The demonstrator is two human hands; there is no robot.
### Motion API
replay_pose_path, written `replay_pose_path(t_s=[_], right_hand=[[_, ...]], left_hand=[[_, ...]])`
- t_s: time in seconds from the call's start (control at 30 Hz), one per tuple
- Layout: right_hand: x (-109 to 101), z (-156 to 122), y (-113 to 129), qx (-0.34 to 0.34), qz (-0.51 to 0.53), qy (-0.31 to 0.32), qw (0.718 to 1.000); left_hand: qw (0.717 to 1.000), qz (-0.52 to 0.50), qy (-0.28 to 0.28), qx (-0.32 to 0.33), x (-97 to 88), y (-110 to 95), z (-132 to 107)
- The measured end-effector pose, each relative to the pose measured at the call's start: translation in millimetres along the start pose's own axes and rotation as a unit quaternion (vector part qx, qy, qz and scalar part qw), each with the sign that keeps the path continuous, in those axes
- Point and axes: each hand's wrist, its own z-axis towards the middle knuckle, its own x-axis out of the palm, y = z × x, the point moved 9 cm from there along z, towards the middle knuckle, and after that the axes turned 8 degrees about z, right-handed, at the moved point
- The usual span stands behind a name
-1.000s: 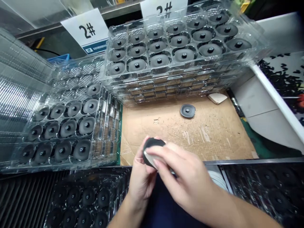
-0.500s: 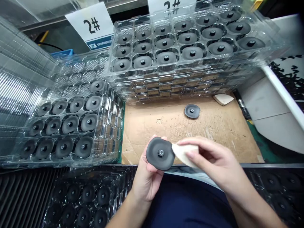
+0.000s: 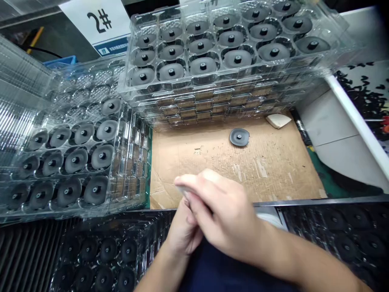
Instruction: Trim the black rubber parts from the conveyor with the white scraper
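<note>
My right hand (image 3: 226, 213) is closed on a white sponge wedge, of which only a thin edge (image 3: 183, 189) shows by the fingertips. It lies across my left hand (image 3: 180, 232), whose fingers are curled beneath it. The round dark-grey disc seen in my left hand a moment ago is hidden behind my right hand. On the cardboard (image 3: 212, 162) beyond, another dark-grey disc (image 3: 239, 137) with a small central stub lies flat. Farther right a second off-white wedge (image 3: 278, 120) rests near the cardboard's back corner.
Stacked clear plastic trays (image 3: 209, 83) filled with discs stand at the back. More trays (image 3: 118, 170) rise on the left, partly filled. A white bin edge (image 3: 357, 115) and small black parts (image 3: 361, 87) are at right. Dark trays (image 3: 103, 251) sit below the table edge.
My right hand has swung left with the sponge wedge, over the disc in my left hand, covering it from view. The whole view has shifted slightly.
</note>
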Motion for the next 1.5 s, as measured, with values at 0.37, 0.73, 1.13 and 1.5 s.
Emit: replay_pose_path(t_s=[0.37, 0.73, 1.13, 1.5], right_hand=[[-14.5, -23.7, 2.9, 0.091, -0.011, 0.104, 0.990], [-22.9, -16.8, 10.7, -0.016, -0.145, 0.045, 0.988], [-42.4, -39.0, -44.8, 0.113, 0.019, -0.123, 0.986], [-53.6, -48.2, -42.6, 0.092, -0.010, -0.089, 0.992]], left_hand=[[0.995, -0.026, 0.086, -0.035, 7.1, 2.8, 5.2], [0.996, -0.038, 0.085, 0.008, 2.4, -7.7, 3.6], [0.989, -0.049, 0.138, 0.016, 20.7, -12.8, -6.4], [0.994, -0.003, 0.113, 0.013, 19.3, -8.0, -5.3]])
